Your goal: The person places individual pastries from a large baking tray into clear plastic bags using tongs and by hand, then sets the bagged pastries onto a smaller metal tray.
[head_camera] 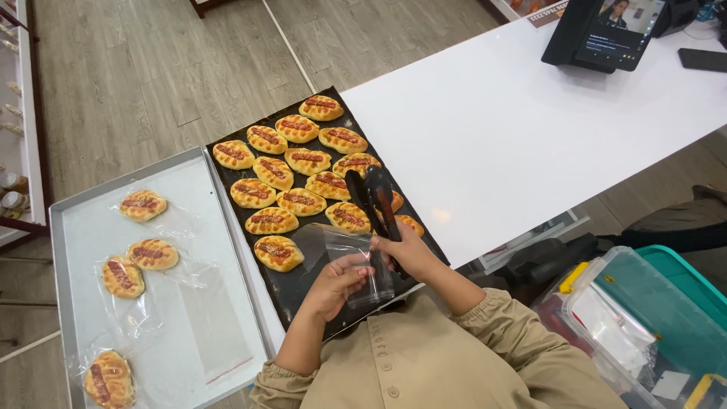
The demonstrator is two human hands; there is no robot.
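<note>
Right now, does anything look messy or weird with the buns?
Nothing looks spilled or broken. The buns on the dark tray sit in neat rows. Only the bagged buns on the grey tray lie scattered, and one empty bag lies loose there.

A clear rectangular plastic bag (350, 261) is pinched open between both hands. Four clear bagged buns (142, 206) lie on the silver tray. A black upright screen (606, 30) stands far right on the white counter.
</note>
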